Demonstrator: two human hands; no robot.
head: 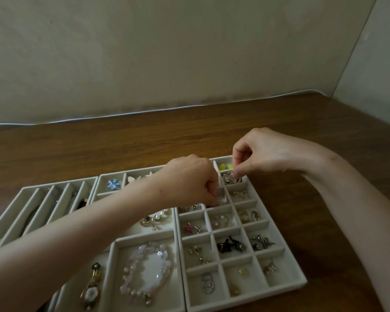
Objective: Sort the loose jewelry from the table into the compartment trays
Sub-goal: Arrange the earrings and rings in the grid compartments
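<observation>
Ease oval piece [230,178], pinched by right hand [260,154], straight down into a far cell of grid tray [286,288], clear of dividers [234,229] and curled left hand [189,181] (hold unreadable).

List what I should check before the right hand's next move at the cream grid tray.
1. Right hand grip: ok, fingertips pinch the ornate oval silver-rimmed piece.
2. Piece over a compartment of the cream small-grid tray: ok.
3. Piece seated on the compartment floor: cannot tell.
4. Left hand apart from the right hand: ok.
5. Left hand's contents: cannot tell, its curled fingers hide them.
</observation>
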